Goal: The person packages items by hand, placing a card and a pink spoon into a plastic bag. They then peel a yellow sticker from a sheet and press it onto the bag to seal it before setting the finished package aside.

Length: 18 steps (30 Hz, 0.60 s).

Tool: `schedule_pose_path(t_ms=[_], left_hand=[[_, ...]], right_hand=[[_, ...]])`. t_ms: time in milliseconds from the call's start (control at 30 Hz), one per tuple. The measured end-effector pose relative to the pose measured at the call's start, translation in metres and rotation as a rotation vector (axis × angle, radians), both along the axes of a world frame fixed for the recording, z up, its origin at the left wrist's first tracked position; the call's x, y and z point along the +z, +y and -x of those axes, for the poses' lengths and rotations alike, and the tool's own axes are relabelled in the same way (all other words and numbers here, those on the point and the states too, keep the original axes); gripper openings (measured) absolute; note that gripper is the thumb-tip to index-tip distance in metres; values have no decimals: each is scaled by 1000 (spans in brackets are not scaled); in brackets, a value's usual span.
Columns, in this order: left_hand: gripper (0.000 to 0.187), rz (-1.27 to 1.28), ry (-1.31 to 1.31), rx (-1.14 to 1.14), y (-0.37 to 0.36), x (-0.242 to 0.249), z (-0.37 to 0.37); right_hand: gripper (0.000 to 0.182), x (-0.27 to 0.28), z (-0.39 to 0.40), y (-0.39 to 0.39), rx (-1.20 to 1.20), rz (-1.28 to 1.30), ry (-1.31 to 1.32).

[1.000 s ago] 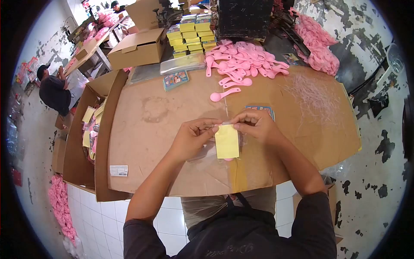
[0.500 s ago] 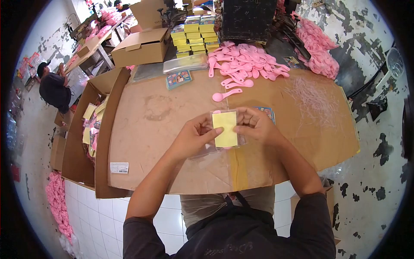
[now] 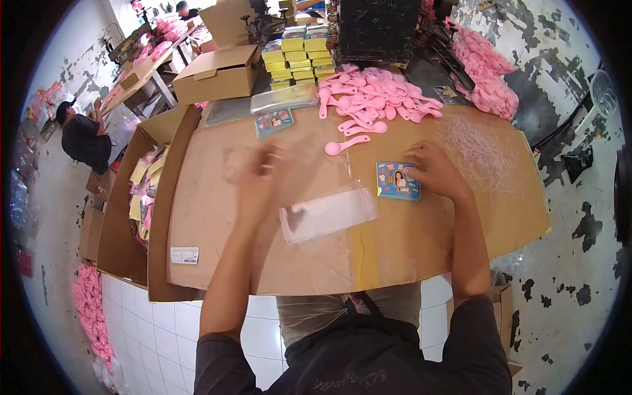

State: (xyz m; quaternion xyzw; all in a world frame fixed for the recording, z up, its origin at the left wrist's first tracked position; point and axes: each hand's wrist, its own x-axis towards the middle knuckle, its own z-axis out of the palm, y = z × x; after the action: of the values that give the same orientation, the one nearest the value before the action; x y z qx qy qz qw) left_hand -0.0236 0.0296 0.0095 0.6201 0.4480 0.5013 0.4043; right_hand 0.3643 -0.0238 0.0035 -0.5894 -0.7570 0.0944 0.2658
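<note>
My left hand point(image 3: 262, 176) is blurred by motion over the cardboard tabletop point(image 3: 217, 217), left of a stack of clear plastic sleeves point(image 3: 327, 214). Its fingers look spread and I see nothing in it. My right hand point(image 3: 431, 171) rests with its fingertips on the right edge of a blue picture card pack point(image 3: 396, 182). A single pink spoon point(image 3: 344, 145) lies just beyond the two hands. The yellow packet is out of sight.
A heap of pink spoons point(image 3: 375, 95) and stacks of yellow packs point(image 3: 296, 56) sit at the back. Another blue card point(image 3: 273, 121) lies back left. An open carton point(image 3: 141, 197) with filled packets stands at the left edge. A person point(image 3: 82, 138) works far left.
The yellow packet that both hands held is gone. My left hand swung left and away from the sleeves. My right hand moved right onto the blue card pack.
</note>
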Motion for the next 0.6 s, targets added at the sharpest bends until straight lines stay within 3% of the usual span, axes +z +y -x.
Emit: schedule_pose_path(t_ms=[67, 167, 267, 367, 467, 567, 600], left_hand=[[34, -168, 361, -200, -15, -18, -25], [34, -414, 754, -240, -30, -18, -41], [33, -371, 677, -284, -22, -31, -40], [28, -44, 400, -306, -20, -36, -40], [21, 112, 212, -321, -27, -28, -43], [26, 82, 317, -306, -28, -28, -43], [26, 123, 342, -327, -29, -24, -43]], right_hand=[[31, -6, -6, 4, 48, 54, 20], [24, -1, 1, 4, 29, 52, 89], [16, 5, 10, 2, 0, 73, 178], [13, 14, 15, -2, -10, 108, 249], [13, 24, 24, -9, 112, 64, 424], [14, 15, 42, -14, 311, 166, 669], [14, 11, 52, -17, 347, 163, 594]])
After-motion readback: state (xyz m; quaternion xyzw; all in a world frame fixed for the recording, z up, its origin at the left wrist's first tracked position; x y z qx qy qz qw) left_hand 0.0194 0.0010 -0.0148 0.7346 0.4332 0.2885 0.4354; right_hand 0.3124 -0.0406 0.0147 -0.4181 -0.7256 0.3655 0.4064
